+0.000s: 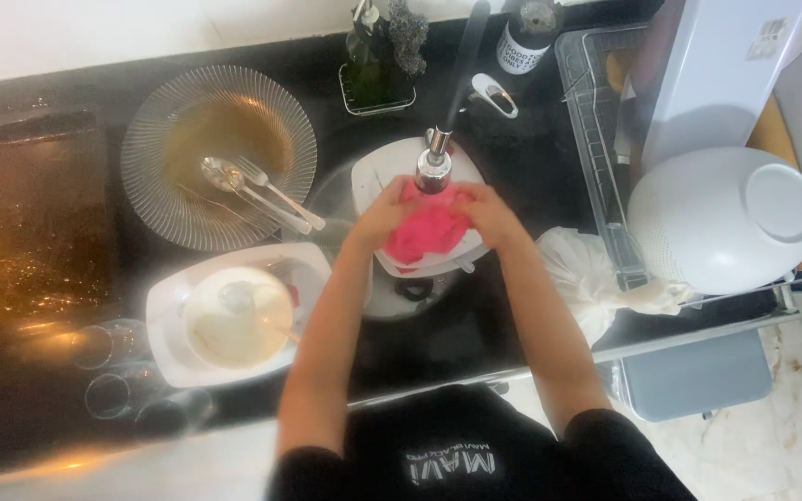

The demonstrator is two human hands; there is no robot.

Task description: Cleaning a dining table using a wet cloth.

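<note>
At centre frame, under the tap (435,167), both hands (433,215) close on a pink cloth (427,232); wringing works best kept over the sink (438,315).

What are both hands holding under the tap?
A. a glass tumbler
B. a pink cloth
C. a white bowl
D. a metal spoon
B: the left hand and the right hand both clutch a bunched pink cloth right below the tap, over a white plate.

Both hands (433,215) close together, fingers curled, forearms extended forward
</note>
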